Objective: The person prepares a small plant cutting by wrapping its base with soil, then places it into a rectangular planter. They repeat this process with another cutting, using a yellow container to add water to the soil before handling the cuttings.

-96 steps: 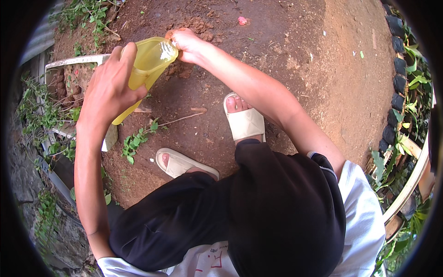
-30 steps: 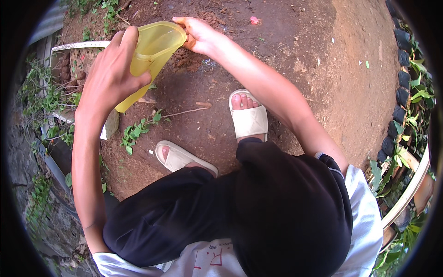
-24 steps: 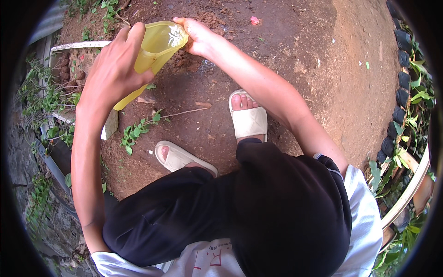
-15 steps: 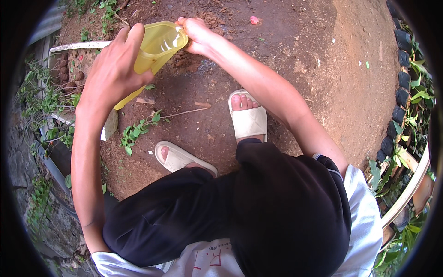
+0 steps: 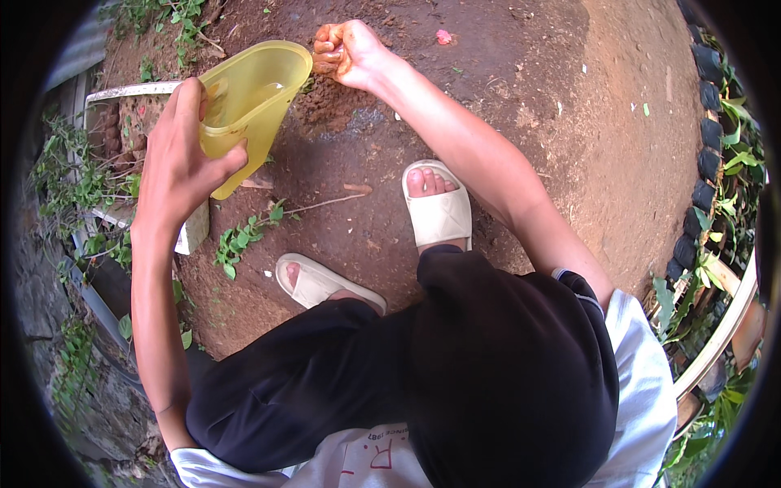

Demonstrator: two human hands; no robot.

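My left hand (image 5: 177, 163) grips a yellow see-through plastic container (image 5: 272, 110) by its side, the thumb on the near side and the fingers over the far rim. The container is tilted, its wide mouth facing up and away, with a little clear liquid seeming to glint inside. Just right of its rim is my right hand (image 5: 351, 55), apart from it and curled closed, the fingers coated in wet orange-brown mud. Whatever those fingers hold, if anything, is hidden. Below both hands lies a patch of dark, wet, clumpy soil (image 5: 338, 110).
My feet in cream slides (image 5: 439, 213) stand on the bare earth. Near them lies a leafy twig (image 5: 244, 237). A pink flower (image 5: 443, 37) rests farther off. Plants and a white frame (image 5: 134, 91) border the left; a row of black bundles (image 5: 709, 134) edges the right.
My right hand has come away from the container's rim, and its muddy curled fingers now show. My left hand has drawn the container slightly left and turned its mouth more into view.
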